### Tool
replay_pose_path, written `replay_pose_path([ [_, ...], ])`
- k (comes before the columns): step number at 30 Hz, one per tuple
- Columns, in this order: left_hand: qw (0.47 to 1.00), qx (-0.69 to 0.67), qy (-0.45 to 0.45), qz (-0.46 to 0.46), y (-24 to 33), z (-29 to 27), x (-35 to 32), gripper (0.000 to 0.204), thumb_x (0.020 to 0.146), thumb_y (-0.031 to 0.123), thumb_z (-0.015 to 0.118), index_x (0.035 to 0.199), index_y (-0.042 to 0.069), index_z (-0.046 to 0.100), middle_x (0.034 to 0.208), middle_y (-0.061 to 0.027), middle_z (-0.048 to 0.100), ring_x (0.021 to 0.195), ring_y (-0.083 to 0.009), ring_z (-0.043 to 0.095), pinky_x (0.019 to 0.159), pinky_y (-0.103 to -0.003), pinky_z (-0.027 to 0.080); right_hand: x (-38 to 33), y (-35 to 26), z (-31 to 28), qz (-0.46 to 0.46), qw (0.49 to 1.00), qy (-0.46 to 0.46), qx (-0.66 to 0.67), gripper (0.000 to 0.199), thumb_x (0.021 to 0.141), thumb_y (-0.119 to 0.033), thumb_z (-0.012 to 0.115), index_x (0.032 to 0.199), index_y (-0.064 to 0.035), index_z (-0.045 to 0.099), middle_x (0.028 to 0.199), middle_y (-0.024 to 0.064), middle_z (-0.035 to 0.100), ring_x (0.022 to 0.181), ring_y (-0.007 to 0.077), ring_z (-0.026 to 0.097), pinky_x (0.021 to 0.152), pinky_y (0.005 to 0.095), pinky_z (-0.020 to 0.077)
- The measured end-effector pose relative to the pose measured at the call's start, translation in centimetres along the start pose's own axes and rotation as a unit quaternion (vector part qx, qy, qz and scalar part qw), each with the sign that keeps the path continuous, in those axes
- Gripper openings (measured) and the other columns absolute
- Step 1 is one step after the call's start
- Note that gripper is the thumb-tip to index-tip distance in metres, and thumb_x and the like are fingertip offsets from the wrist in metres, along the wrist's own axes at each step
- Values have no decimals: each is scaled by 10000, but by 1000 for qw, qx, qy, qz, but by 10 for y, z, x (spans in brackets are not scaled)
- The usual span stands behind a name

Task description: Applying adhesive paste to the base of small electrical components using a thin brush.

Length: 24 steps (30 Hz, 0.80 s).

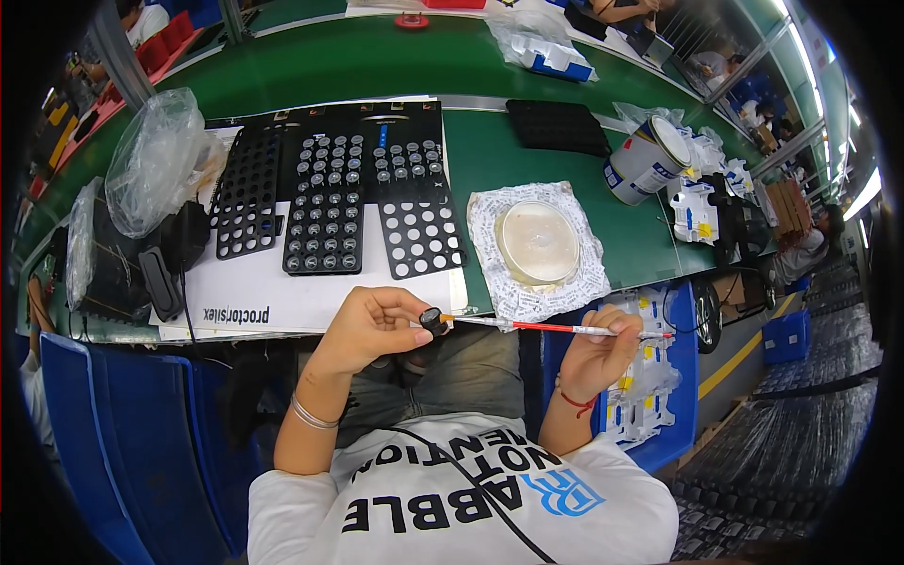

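Observation:
Between the thumb and fingers of my left hand (372,325) is a small black round knob (432,320), held over the table's front edge. My right hand (601,353) grips a thin paintbrush (541,327) with a red and white handle, pointing left. Its orange-yellow tip meets the knob's side, or lies very close to it. Beyond the brush, a round whitish lid or dish (540,242) rests on crumpled printed paper (492,282). Left of that paper stands a black perforated tray (323,235) with rows of small round parts showing shiny tops.
Two more perforated black trays (247,193) (422,235) flank the filled one. At the left are a clear plastic bag (155,165) and a black box. A paint can (648,160) stands at right behind white plastic parts (695,212). Below the table's right edge sits a blue bin (686,377).

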<state>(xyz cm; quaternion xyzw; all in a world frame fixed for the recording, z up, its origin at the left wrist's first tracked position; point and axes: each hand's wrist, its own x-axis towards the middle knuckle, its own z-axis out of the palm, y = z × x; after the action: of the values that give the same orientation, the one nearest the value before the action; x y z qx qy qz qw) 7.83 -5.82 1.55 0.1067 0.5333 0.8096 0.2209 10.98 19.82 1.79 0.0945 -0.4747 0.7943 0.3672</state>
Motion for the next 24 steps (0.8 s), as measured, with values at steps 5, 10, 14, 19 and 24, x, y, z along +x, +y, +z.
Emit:
replay_pose_path([
  [5,999,46,15,25,1,-6,-3,212,684,-43,670,883,-38,597,718,-4,590,546,4,438,500,-133,337,2,2,-3,-19,1000,19,-13,239,909,-235,422,739,-67,417,616,16,383,556,98,326,522,224,289],
  [10,927,236,233,172,36,-34,6,213,651,11,706,847,19,625,728,32,546,509,5,334,446,-145,252,5,1,-10,-34,997,68,-21,261,917,-251,410,737,-61,418,603,21,374,539,91,309,511,214,280],
  [14,734,494,402,236,62,-82,28,239,647,145,718,838,24,642,648,2,464,520,-71,369,467,-212,302,4,1,-15,-21,994,103,-22,262,921,-257,409,753,-56,427,635,36,404,569,95,355,545,212,307],
  [19,670,572,453,136,59,-119,44,240,652,227,713,832,79,661,664,-28,525,603,-185,529,570,-291,427,2,2,-21,-17,994,105,-15,253,922,-254,408,762,-58,421,646,34,408,590,94,369,570,207,318],
  [24,668,585,453,80,59,-121,47,273,657,258,706,840,60,662,648,-39,536,597,-180,532,582,-294,431,3,3,-26,-11,993,113,-15,250,920,-256,412,768,-58,423,655,38,419,592,95,376,575,207,320],
])
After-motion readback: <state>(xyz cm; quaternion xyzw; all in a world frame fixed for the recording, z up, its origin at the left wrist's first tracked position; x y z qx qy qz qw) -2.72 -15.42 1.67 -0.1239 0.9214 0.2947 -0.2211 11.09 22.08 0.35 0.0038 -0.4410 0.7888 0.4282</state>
